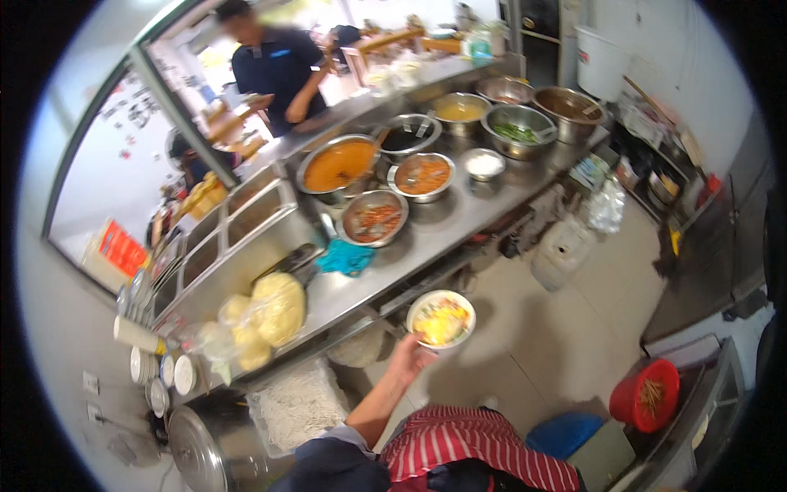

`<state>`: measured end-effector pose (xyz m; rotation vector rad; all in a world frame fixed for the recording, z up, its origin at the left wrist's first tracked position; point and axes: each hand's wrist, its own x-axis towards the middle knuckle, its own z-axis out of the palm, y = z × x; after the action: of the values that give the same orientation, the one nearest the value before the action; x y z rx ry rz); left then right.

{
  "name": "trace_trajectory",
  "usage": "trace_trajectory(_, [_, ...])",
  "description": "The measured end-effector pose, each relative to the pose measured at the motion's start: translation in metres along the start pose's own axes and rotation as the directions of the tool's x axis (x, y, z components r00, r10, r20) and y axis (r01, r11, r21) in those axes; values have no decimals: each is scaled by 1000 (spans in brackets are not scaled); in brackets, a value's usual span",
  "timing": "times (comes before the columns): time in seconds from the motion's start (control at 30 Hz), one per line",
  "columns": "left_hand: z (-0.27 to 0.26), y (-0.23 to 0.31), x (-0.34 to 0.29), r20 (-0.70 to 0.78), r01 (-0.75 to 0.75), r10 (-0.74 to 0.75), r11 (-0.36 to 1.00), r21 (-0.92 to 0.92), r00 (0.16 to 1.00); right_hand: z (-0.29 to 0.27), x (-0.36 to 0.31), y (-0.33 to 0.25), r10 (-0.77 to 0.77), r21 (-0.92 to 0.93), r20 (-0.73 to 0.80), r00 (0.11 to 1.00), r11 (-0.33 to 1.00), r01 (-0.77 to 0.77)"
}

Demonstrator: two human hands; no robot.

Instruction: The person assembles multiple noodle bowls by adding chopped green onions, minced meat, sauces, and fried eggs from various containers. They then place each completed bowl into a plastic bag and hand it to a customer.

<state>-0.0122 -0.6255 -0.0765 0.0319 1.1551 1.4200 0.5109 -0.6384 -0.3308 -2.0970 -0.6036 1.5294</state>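
My left hand [411, 357] reaches forward from the lower edge, its fingers closed on the near rim of a white bowl [441, 320]. Yellow and orange food with some green bits lies in the bowl. I hold it over the floor, just off the front edge of the steel counter [459, 215]. Nearest to it on the counter are a teal cloth [345, 257] and a steel bowl of reddish chopped food [375, 218]. My right hand does not show.
Steel bowls of sauces and toppings, including an orange sauce [338, 164] and chopped greens [516, 129], line the counter. Bagged pale dough or noodles [279, 309] lie left. A red bucket [645, 398] stands right. Beyond the counter stands another person [279, 74].
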Motion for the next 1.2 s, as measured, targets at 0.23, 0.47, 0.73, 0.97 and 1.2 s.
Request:
trace_trajectory(0.23, [69,62,113,-78,-112,103,985,-130,992,-13,137,-189,-457,114,114,882,888,446])
trace_trajectory(0.47, [100,92,228,-138,-88,68,986,-140,988,118,95,-385,-493,-243,237,837,804,542])
trace_trajectory(0.73, [139,101,302,-188,-169,140,974,-150,972,141,137,-473,-208,-214,200,957,944,250])
trace_trajectory(0.97, [168,87,312,-383,-279,321,946,163,866,111,306,-563,-401,-304,-107,910,884,354])
trace_trajectory(1.2, [239,-19,268,-618,10,-100,989,-148,780,101,496,-626,-380,-377,-330,864,892,248])
